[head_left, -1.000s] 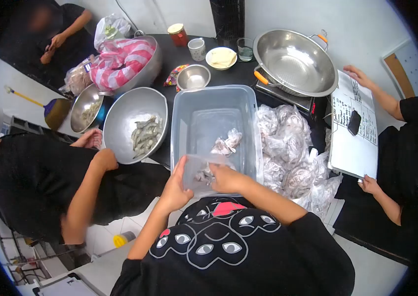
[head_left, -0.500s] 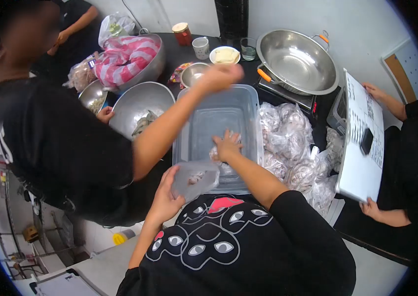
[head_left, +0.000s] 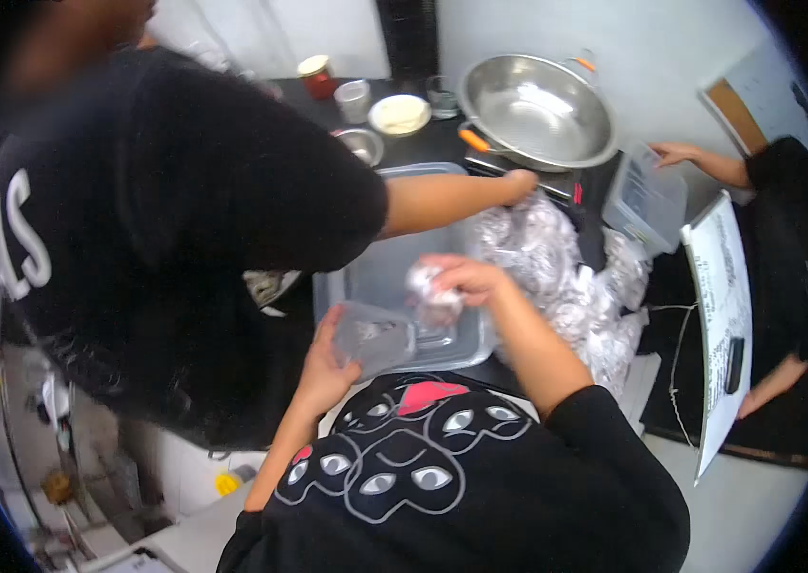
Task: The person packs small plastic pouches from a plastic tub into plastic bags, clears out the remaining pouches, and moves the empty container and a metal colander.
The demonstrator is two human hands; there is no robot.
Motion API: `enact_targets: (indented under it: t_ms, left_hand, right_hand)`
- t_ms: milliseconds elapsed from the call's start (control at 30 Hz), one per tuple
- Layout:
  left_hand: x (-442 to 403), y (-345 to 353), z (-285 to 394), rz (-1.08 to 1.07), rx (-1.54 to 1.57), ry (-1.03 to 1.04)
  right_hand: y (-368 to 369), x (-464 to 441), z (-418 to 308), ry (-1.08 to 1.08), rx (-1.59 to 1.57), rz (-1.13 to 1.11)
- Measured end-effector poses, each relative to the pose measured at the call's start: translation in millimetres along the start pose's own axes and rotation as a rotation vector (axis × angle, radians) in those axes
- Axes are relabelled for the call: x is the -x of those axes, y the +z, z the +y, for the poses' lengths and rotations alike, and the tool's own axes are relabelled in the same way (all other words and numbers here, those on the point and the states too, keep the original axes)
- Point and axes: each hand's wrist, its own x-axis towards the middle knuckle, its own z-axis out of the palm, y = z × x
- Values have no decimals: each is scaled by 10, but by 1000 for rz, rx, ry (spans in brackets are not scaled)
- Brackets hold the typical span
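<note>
My left hand (head_left: 325, 374) is closed on a translucent plastic container (head_left: 380, 342), tilted over the near left part of a large plastic tub (head_left: 363, 277). What is inside the container is hard to see. Above the tub, my right hand (head_left: 471, 278) grips a small clear plastic bag (head_left: 434, 298) with pale contents, blurred by motion. To the right of the tub lies a pile of filled clear plastic bags (head_left: 556, 277). A co-worker's arm (head_left: 451, 203) crosses the tub's far side, its hand (head_left: 519, 187) at the top of that pile.
A wide steel pan (head_left: 542, 115) with orange handles stands on a cooker at the back. Near it are a white bowl (head_left: 400, 115), a cup (head_left: 353, 100) and a red jar (head_left: 318, 78). At right, another person holds a whiteboard (head_left: 721, 334) and touches a clear box (head_left: 647, 201).
My right hand has lifted the bag from the tub's bottom. The co-worker has leaned in, arm reaching right to the bags, covering the steel bowls. The whiteboard has swung lower and edge-on.
</note>
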Motion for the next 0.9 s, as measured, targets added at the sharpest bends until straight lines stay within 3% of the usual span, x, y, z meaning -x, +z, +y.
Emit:
enact_targets:
  t_ms: [67, 133, 200, 300, 400, 500, 600, 700, 800, 900]
  left_hand:
    - [-33, 36, 139, -31, 124, -30]
    - [-37, 104, 114, -56, 252, -55]
    - [-19, 125, 387, -68, 227, -44]
    - [22, 94, 289, -88, 241, -8]
    - [91, -48, 500, -30, 453, -72]
    - [104, -74, 214, 132, 685, -31]
    - [146, -87, 110, 161, 783, 9]
    - [200, -102, 182, 91, 826, 27]
    - [269, -142, 274, -120, 752, 183]
    - [301, -230, 270, -407, 374, 590]
  right_hand:
    - [353, -24, 70, 161, -24, -83]
    - [447, -318, 545, 140, -19, -28]
    - [708, -520, 722, 168, 281, 287]
    - [848, -550, 800, 39, 1137, 503]
    - [920, -441, 601, 239, 1341, 476]
    - [994, -14, 384, 4, 1417, 279]
    - [1315, 389, 122, 149, 1792, 248]
    - [1199, 413, 410, -409, 1649, 598]
    - [1508, 288, 545, -453, 1523, 708]
    - [1599, 72, 708, -460, 1529, 735]
